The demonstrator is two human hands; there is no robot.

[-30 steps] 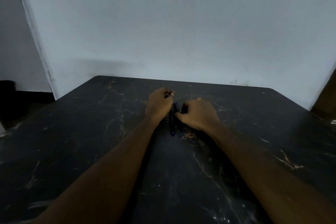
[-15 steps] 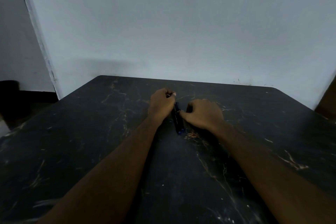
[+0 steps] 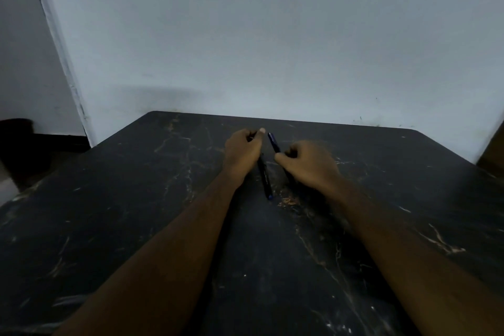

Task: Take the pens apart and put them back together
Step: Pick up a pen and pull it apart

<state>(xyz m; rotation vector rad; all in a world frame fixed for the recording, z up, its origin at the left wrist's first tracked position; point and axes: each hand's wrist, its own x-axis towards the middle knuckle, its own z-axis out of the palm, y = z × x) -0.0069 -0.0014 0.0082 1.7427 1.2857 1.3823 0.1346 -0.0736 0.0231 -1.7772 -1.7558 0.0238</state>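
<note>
Dark pens are gripped, one in each closed hand, left hand (image 3: 242, 151) and right hand (image 3: 308, 163), over the worktop (image 3: 109, 213); pulling a cap off is judged next.

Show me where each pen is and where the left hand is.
Pen in the left hand (image 3: 265, 177), head view: middle of its dark barrel below the fist.
Pen in the right hand (image 3: 273, 142), head view: blue-tipped end above the fist.
Left hand (image 3: 241, 151), head view: back of the hand.
</note>
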